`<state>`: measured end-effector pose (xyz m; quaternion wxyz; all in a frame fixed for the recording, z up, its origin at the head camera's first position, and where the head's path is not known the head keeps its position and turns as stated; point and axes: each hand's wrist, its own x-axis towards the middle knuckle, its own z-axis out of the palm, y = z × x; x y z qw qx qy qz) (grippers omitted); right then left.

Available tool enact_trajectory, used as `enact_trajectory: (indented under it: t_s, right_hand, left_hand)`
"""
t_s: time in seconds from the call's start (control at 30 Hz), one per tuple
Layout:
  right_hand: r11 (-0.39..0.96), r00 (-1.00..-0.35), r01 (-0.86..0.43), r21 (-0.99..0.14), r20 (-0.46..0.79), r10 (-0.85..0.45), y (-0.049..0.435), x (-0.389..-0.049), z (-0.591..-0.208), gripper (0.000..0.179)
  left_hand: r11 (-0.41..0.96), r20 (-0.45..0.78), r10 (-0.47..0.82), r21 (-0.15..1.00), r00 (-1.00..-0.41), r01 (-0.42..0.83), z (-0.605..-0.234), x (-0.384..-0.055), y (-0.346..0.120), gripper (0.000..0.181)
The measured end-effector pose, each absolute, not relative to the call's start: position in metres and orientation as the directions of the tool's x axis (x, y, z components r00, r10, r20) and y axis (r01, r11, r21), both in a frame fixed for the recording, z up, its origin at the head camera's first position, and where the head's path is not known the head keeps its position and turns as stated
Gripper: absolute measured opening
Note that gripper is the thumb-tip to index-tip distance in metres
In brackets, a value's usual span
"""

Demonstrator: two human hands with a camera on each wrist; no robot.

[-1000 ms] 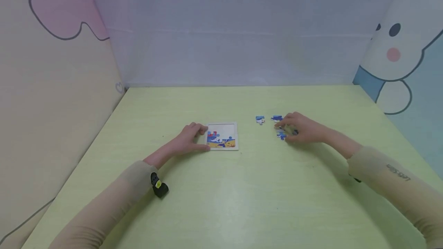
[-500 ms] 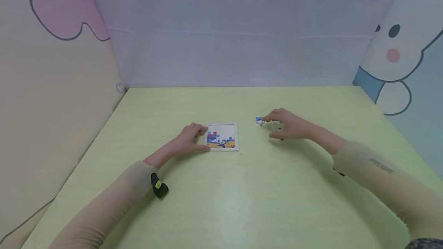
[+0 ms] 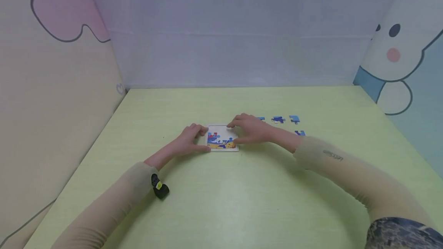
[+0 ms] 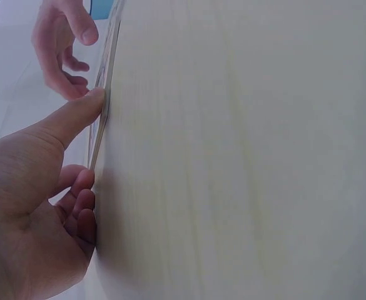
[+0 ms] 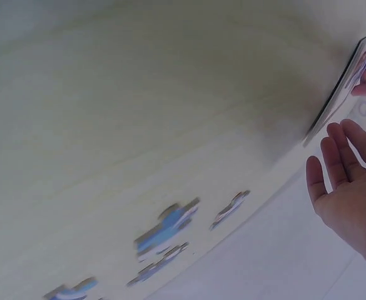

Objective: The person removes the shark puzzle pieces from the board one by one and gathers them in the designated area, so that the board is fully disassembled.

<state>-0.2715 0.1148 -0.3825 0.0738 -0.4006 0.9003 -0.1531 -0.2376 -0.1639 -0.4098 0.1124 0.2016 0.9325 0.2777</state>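
Note:
A small square jigsaw puzzle board (image 3: 223, 150) with a pale rim lies mid-table, its lower part filled with a picture in blue, red and yellow. My left hand (image 3: 187, 141) holds its left side, thumb at the near corner and curled fingers at the far one. Over the board's right side hovers my right hand (image 3: 250, 129), thumb and fingers apart, with no piece visible between them. In the right wrist view this hand (image 5: 351, 187) has loosely extended fingers. To the right lie loose puzzle pieces (image 3: 278, 119), (image 5: 167, 228); my right hand and forearm partly cover that area.
Another loose piece (image 3: 294, 119) lies farther right, with one (image 3: 300, 133) nearer me beside the sleeve. The pale green table (image 3: 221, 195) meets a plain back wall (image 3: 228, 49) and printed side panels (image 3: 398, 49).
My right hand has moved left from the loose pieces to the puzzle board, uncovering pieces at the far right. My left hand stays at the board's left side.

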Motion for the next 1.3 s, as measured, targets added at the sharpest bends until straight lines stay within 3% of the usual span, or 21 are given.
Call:
enact_trajectory:
  t_s: [0.37,0.77,1.07,1.3]
  right_hand:
    - [0.650,-0.678,-0.687,-0.325,-0.036,-0.734,0.078,-0.275,-0.386,0.051]
    - [0.719,-0.764,-0.589,-0.369,-0.035,-0.644,0.064,-0.268,-0.392,0.040]
    - [0.667,-0.739,-0.598,-0.444,-0.015,-0.673,0.060,-0.267,-0.392,0.037]
    - [0.684,-0.755,-0.545,-0.485,-0.072,-0.652,0.055,-0.269,-0.390,0.037]
  left_hand:
    - [0.761,-0.104,0.447,0.567,-0.888,0.316,-0.411,-0.239,-0.163,0.075]
    - [0.753,-0.096,0.460,0.570,-0.882,0.331,-0.408,-0.240,-0.162,0.076]
    - [0.755,-0.102,0.458,0.568,-0.883,0.327,-0.407,-0.240,-0.164,0.075]
    - [0.757,-0.100,0.455,0.566,-0.885,0.326,-0.408,-0.240,-0.166,0.075]
